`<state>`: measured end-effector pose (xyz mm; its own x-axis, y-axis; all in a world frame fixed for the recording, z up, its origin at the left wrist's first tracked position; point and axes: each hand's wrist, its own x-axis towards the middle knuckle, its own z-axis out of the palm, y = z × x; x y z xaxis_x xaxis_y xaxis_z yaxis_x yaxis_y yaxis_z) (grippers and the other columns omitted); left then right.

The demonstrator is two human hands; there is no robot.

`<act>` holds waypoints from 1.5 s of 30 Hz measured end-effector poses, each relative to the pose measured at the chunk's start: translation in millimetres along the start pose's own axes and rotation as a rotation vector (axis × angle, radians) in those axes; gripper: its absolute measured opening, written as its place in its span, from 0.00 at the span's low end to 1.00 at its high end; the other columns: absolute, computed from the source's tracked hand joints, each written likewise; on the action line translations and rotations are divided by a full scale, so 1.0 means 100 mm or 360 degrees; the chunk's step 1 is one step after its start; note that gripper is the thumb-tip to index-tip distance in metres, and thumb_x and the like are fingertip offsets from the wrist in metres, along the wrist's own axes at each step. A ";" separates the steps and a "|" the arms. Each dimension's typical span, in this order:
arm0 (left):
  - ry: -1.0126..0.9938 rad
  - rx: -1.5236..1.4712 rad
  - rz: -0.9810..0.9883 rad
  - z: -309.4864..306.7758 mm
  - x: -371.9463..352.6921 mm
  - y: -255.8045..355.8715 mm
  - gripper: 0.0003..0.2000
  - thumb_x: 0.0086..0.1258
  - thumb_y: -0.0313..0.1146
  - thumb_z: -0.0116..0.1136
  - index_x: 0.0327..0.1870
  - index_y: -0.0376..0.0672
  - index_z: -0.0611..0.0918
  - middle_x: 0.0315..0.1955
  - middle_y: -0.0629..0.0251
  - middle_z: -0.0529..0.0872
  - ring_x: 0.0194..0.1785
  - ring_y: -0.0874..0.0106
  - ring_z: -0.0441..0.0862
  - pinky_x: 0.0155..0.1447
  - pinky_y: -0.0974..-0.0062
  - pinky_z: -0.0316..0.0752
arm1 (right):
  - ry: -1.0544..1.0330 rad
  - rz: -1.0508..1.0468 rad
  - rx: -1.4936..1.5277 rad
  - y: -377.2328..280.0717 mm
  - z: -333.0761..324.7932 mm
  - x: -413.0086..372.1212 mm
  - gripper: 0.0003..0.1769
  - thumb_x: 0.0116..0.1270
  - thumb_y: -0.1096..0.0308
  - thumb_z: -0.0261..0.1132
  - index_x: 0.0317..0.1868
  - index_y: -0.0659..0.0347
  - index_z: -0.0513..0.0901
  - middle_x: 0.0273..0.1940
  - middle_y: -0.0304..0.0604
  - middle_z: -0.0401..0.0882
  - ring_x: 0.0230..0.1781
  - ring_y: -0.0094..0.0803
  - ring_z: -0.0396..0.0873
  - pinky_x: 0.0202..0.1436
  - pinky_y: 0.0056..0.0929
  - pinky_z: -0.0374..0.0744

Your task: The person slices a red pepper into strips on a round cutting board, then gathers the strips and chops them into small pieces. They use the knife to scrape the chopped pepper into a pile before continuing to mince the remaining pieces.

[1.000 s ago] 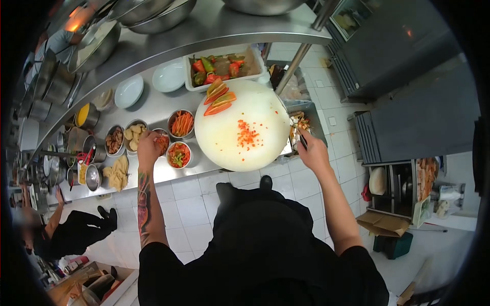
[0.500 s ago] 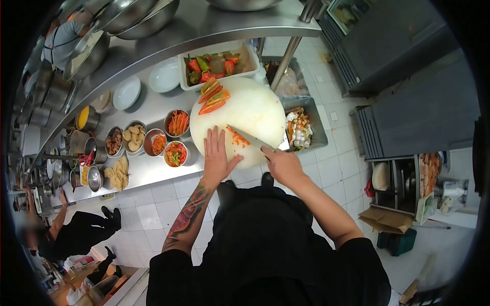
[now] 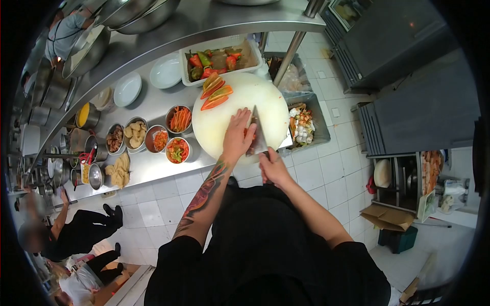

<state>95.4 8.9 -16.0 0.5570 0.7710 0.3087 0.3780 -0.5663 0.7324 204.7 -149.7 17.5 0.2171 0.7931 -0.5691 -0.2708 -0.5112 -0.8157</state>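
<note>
On the round white cutting board point(image 3: 212, 127), my left hand point(image 3: 238, 133) rests with its fingers forward, beside the knife blade. Bits of chopped orange-red pepper point(image 3: 247, 133) show between this hand and the blade. My right hand point(image 3: 274, 167) is wrapped round the handle of the knife point(image 3: 259, 133), whose wide blade is turned partly flat over the board. Cut pepper pieces point(image 3: 218, 98) lie at the board's upper left. Behind the board is a white tub point(image 3: 251, 55) of whole peppers. Metal cups of carrot strips point(image 3: 180, 120) and diced peppers point(image 3: 177, 151) stand to the left.
A steel shelf point(image 3: 214, 25) with bowls overhangs the counter, held by a post point(image 3: 290, 57). A scrap bin point(image 3: 321, 125) adjoins the board's right side. White plates point(image 3: 127, 91) stand further left. Co-workers point(image 3: 76, 229) are at the lower left.
My left hand has moved right across the board, up against the blade. The knife has swung to point away from me, its blade tilted, and my right hand has moved slightly nearer me.
</note>
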 end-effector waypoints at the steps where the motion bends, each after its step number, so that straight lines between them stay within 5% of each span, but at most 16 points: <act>1: 0.0015 -0.0084 -0.0010 0.04 0.00 0.02 0.27 0.85 0.40 0.60 0.78 0.34 0.78 0.80 0.45 0.76 0.86 0.45 0.68 0.89 0.48 0.58 | 0.0009 -0.0066 0.0030 -0.02 0.15 0.03 0.09 0.87 0.64 0.60 0.55 0.60 0.71 0.27 0.38 0.72 0.12 0.25 0.69 0.14 0.32 0.72; 8: 0.0186 -0.0227 -0.0089 -0.48 -0.16 0.02 0.21 0.86 0.31 0.59 0.75 0.36 0.82 0.81 0.49 0.75 0.87 0.48 0.66 0.88 0.57 0.64 | -0.0236 -0.0344 0.0055 -0.06 0.79 -0.08 0.09 0.82 0.74 0.60 0.55 0.64 0.71 0.27 0.41 0.77 0.11 0.28 0.73 0.14 0.33 0.74; 12: 0.0804 -0.0173 -0.0174 -1.50 -0.29 -0.53 0.19 0.85 0.25 0.57 0.74 0.36 0.83 0.78 0.43 0.78 0.83 0.54 0.75 0.82 0.64 0.70 | -0.0568 -0.0435 -0.0346 -0.42 1.63 0.12 0.10 0.82 0.70 0.60 0.57 0.64 0.72 0.22 0.43 0.77 0.12 0.31 0.78 0.15 0.38 0.75; 14: 0.1075 -0.0020 -0.0287 -1.88 -0.27 -0.87 0.17 0.86 0.28 0.59 0.71 0.36 0.85 0.68 0.44 0.88 0.67 0.57 0.90 0.70 0.66 0.82 | -0.0658 -0.0386 -0.0351 -0.45 2.03 0.29 0.14 0.82 0.69 0.61 0.61 0.64 0.72 0.23 0.41 0.77 0.13 0.28 0.76 0.17 0.36 0.75; 16: 0.0914 -0.0028 -0.0539 -2.08 -0.37 -1.29 0.15 0.86 0.29 0.60 0.67 0.35 0.87 0.60 0.47 0.92 0.57 0.59 0.92 0.62 0.66 0.84 | -0.0748 -0.0335 -0.0349 -0.46 2.16 0.33 0.17 0.83 0.68 0.61 0.66 0.65 0.71 0.24 0.39 0.77 0.14 0.26 0.75 0.18 0.34 0.76; 18: 0.0735 -0.0036 -0.0792 -2.13 -0.50 -1.76 0.13 0.86 0.31 0.61 0.63 0.35 0.88 0.51 0.50 0.95 0.47 0.62 0.94 0.55 0.66 0.86 | -0.0636 -0.0214 -0.0305 -0.45 2.05 0.26 0.18 0.82 0.68 0.62 0.65 0.66 0.73 0.23 0.38 0.76 0.14 0.26 0.75 0.18 0.33 0.76; 20: 0.0856 0.0224 -0.0393 -2.08 -0.52 -2.13 0.10 0.86 0.33 0.62 0.54 0.34 0.89 0.40 0.54 0.94 0.36 0.65 0.89 0.45 0.66 0.84 | -0.0499 -0.0226 -0.0364 -0.47 1.70 0.16 0.14 0.83 0.68 0.63 0.62 0.64 0.76 0.24 0.37 0.76 0.14 0.25 0.74 0.17 0.32 0.74; 24: 0.0615 0.0373 -0.0308 -2.12 -0.47 -2.05 0.04 0.79 0.26 0.64 0.47 0.37 0.89 0.41 0.53 0.91 0.42 0.57 0.89 0.47 0.63 0.83 | -0.0239 -0.0319 -0.0227 -0.51 0.68 -0.05 0.17 0.83 0.70 0.64 0.67 0.61 0.78 0.26 0.35 0.76 0.14 0.19 0.67 0.17 0.30 0.67; 26: 0.0602 0.0405 -0.0071 -2.20 -0.39 -1.69 0.05 0.73 0.23 0.65 0.46 0.39 0.88 0.43 0.53 0.90 0.47 0.52 0.87 0.52 0.58 0.83 | -0.0013 -0.0717 -0.0453 -0.40 0.11 0.02 0.15 0.82 0.70 0.66 0.64 0.63 0.82 0.31 0.36 0.84 0.24 0.25 0.77 0.31 0.32 0.80; 27: 0.0679 0.0461 -0.0026 -2.17 -0.34 -1.43 0.06 0.71 0.22 0.66 0.45 0.39 0.88 0.44 0.53 0.90 0.48 0.51 0.87 0.55 0.57 0.82 | 0.0109 -0.0769 -0.0708 -0.49 -0.13 -0.03 0.15 0.81 0.69 0.66 0.63 0.65 0.82 0.35 0.45 0.89 0.30 0.38 0.85 0.40 0.37 0.84; 30: 0.0637 0.0218 -0.0003 -1.69 -0.10 -1.10 0.07 0.68 0.20 0.67 0.45 0.39 0.88 0.46 0.53 0.90 0.51 0.51 0.88 0.58 0.58 0.82 | 0.0235 -0.0631 -0.1307 -0.70 -0.67 0.01 0.13 0.78 0.66 0.67 0.54 0.66 0.80 0.34 0.63 0.86 0.40 0.64 0.87 0.43 0.50 0.82; 33: 0.0412 0.0451 0.0127 -1.07 0.33 -0.42 0.12 0.66 0.25 0.70 0.50 0.42 0.86 0.49 0.54 0.88 0.56 0.50 0.84 0.60 0.53 0.79 | 0.0058 -0.0649 -0.1247 -0.70 -0.93 0.22 0.12 0.78 0.65 0.67 0.53 0.65 0.80 0.33 0.61 0.86 0.39 0.65 0.87 0.43 0.54 0.81; 36: 0.0512 0.0867 0.0036 -0.69 0.51 -0.40 0.11 0.66 0.27 0.70 0.49 0.42 0.85 0.49 0.55 0.86 0.55 0.51 0.83 0.56 0.53 0.78 | -0.0219 -0.0638 -0.1380 -0.91 -1.02 0.27 0.13 0.79 0.64 0.67 0.54 0.64 0.80 0.34 0.60 0.87 0.40 0.65 0.86 0.44 0.54 0.81; 41: 0.0295 0.0494 0.0027 -1.00 0.15 -0.10 0.08 0.72 0.29 0.68 0.47 0.40 0.83 0.43 0.58 0.88 0.49 0.52 0.86 0.53 0.57 0.79 | -0.0415 -0.0408 -0.1205 -0.92 -1.27 0.39 0.17 0.79 0.60 0.69 0.59 0.62 0.84 0.33 0.56 0.87 0.36 0.53 0.88 0.43 0.44 0.83; 43: 0.0051 -0.0121 -0.0731 -1.19 -0.08 0.11 0.07 0.79 0.31 0.66 0.48 0.38 0.82 0.42 0.62 0.89 0.45 0.63 0.88 0.53 0.67 0.81 | -0.0549 -0.0554 -0.1323 -1.02 -1.34 0.36 0.16 0.80 0.61 0.69 0.59 0.62 0.84 0.33 0.49 0.85 0.34 0.41 0.85 0.42 0.38 0.81; 45: 0.0103 -0.0420 -0.0843 -1.26 -0.32 -0.27 0.06 0.82 0.31 0.63 0.50 0.39 0.82 0.43 0.66 0.88 0.46 0.72 0.86 0.53 0.73 0.79 | -0.0800 -0.0631 -0.1389 -1.10 -1.23 0.34 0.16 0.80 0.60 0.70 0.59 0.63 0.85 0.31 0.44 0.83 0.31 0.31 0.81 0.39 0.33 0.80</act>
<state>-26.3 36.2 30.9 0.2933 0.9497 -0.1098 0.3909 -0.0143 0.9203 357.3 -107.2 74.7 -0.3212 0.8973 -0.3027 0.5382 -0.0901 -0.8380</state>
